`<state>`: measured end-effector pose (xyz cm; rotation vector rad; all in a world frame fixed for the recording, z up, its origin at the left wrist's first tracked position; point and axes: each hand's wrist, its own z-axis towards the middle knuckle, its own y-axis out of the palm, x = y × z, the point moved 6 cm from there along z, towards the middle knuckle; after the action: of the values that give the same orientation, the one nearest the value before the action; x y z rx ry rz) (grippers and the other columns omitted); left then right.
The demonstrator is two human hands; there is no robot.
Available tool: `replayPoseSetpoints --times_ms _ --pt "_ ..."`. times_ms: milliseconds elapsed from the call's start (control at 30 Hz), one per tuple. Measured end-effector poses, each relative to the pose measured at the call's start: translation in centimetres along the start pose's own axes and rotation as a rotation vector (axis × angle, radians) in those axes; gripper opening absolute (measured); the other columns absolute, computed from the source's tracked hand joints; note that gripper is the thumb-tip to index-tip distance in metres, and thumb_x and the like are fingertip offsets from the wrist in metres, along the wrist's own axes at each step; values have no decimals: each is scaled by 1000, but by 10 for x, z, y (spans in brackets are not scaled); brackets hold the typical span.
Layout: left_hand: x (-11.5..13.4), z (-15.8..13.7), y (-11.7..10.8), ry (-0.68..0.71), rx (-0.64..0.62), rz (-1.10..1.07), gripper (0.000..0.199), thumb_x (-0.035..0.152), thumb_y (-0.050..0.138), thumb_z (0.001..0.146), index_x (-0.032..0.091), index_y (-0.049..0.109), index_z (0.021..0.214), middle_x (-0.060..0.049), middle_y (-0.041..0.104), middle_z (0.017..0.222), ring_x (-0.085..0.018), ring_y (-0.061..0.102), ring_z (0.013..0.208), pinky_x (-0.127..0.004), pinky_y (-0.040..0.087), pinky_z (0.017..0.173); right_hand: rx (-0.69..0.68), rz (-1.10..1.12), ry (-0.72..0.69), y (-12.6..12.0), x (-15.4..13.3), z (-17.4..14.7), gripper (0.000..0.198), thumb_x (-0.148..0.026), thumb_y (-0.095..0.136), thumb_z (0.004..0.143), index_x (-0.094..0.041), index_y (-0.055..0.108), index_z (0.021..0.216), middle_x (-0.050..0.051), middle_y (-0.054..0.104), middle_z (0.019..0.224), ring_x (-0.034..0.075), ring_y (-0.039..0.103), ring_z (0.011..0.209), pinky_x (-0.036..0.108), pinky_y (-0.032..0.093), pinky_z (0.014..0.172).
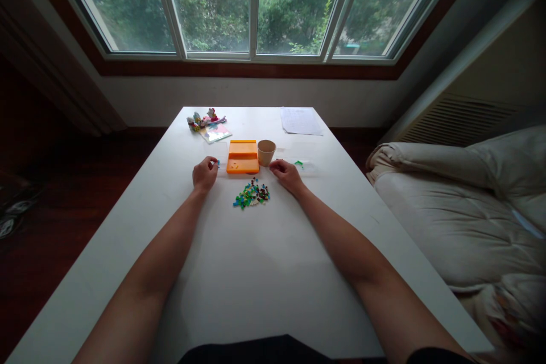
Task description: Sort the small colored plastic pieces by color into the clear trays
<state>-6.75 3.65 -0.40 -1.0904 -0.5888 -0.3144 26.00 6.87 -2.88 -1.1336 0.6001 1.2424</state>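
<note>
My left hand [205, 173] is closed in a pinch left of the orange tray [243, 169], with a small blue brick [219, 164] at its fingertips. My right hand [287, 174] has its fingers drawn together just below the paper cup [267, 152]; what they hold, if anything, is too small to make out. Between and nearer than both hands lies a loose pile of tiny green, blue, brown and pale bricks [251, 194]. Right of my right hand, green pieces [299, 164] lie in a clear shallow box [310, 168].
Small colourful figures [207, 119] stand at the table's far left, behind a shiny flat packet [215, 134]. Paper sheets [301, 120] lie at the far right. The white table [247, 273] ends below a window; a pale sofa [460, 216] is on the right.
</note>
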Motion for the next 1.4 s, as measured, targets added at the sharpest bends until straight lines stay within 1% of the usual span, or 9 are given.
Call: replayPoseSetpoints --times_ms 200,333,467,633,767,900,1000,1167,1400 --pt "4 -2 5 57 -31 6 22 31 55 85 24 70 99 1 64 70 -15 57 67 -25 38 67 -14 -44 -56 3 -5 -2 21 -33 60 83 -19 70 94 3 69 84 15 58 73 27 46 66" --pt "11 -4 11 132 -85 -2 22 31 54 86 23 70 100 1 64 70 -15 57 68 -26 39 67 -68 -111 -117 9 -13 -3 19 -30 58 84 -18 70 92 4 69 84 14 55 69 25 44 63" --pt "22 -9 19 232 -135 -12 23 32 53 88 23 71 98 0 62 68 -15 56 65 -26 39 65 -150 -202 -190 17 -20 -5 17 -24 58 83 -18 72 89 3 67 81 12 53 65 25 42 63" --pt "40 -21 28 360 -208 -37 22 31 53 87 22 70 97 0 63 68 -15 55 63 -26 38 62 -174 -232 -194 24 -23 -9 17 -21 57 83 -18 70 94 1 65 76 12 52 63 23 42 62" --pt "53 -31 34 452 -267 -14 21 30 54 87 22 71 97 -2 66 73 -15 56 65 -26 38 64 -235 -302 -228 30 -29 -12 14 -17 58 82 -19 71 89 2 66 80 12 53 66 23 42 64" --pt "61 -39 41 494 -343 15 22 30 54 87 22 72 97 -2 68 74 -15 57 64 -26 38 63 -233 -326 -235 30 -31 -12 16 -18 58 84 -19 72 92 3 68 84 12 54 68 23 42 66" --pt "66 -43 43 510 -393 23 25 31 54 88 22 73 101 -3 71 79 -15 59 67 -25 38 63 -231 -323 -236 29 -30 -12 16 -18 57 86 -19 73 91 3 69 86 13 56 68 23 43 67" --pt "70 -47 46 504 -444 60 29 32 56 87 24 73 108 -4 72 83 -17 61 72 -27 41 66 -240 -404 -237 30 -29 -13 18 -18 58 85 -21 74 92 4 70 90 16 60 78 25 45 74" --pt "71 -48 47 517 -464 49 26 35 57 85 25 75 101 -2 70 78 -17 60 70 -26 39 65 -236 -518 -239 37 -33 -14 28 -17 57 90 -25 73 112 7 71 107 21 64 95 30 47 86"
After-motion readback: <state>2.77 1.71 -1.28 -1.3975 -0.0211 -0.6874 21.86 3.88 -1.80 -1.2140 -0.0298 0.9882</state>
